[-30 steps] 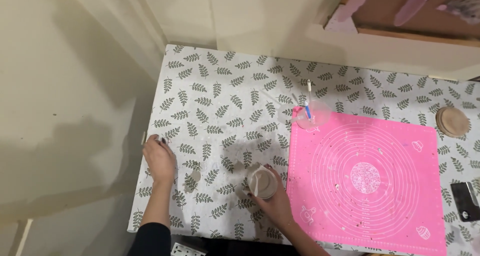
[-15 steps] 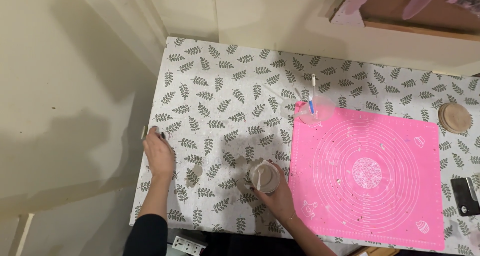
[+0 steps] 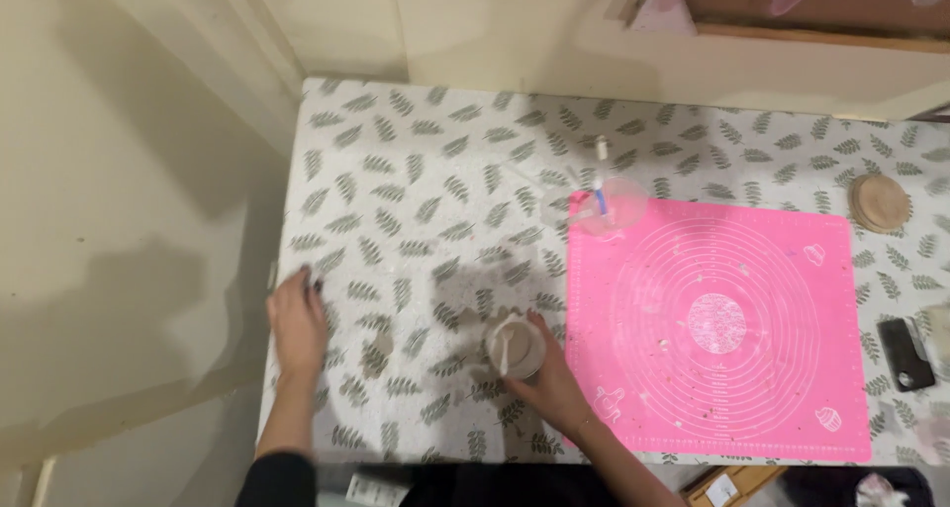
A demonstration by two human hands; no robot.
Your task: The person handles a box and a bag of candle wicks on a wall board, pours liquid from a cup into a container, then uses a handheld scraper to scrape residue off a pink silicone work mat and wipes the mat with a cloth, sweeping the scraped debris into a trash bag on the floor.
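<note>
My right hand (image 3: 550,380) is wrapped around a small clear cup (image 3: 515,348) that holds a pale mixture and a white stick, standing on the leaf-patterned tablecloth (image 3: 426,171) just left of the pink silicone mat (image 3: 722,319). My left hand (image 3: 297,319) lies flat on the cloth near the table's left edge, fingers spread, holding nothing. A second small clear cup (image 3: 612,206) with a blue-and-white stick stands at the mat's top left corner.
A round wooden coaster (image 3: 879,202) lies at the right beyond the mat. A black phone-like object (image 3: 906,354) sits at the right edge. A beige wall runs along the left, and a wooden shelf (image 3: 821,12) hangs above the table's far side.
Both hands and the cup have held their places on the table. The view has shifted slightly, so everything sits a little farther right and lower in the frame.
</note>
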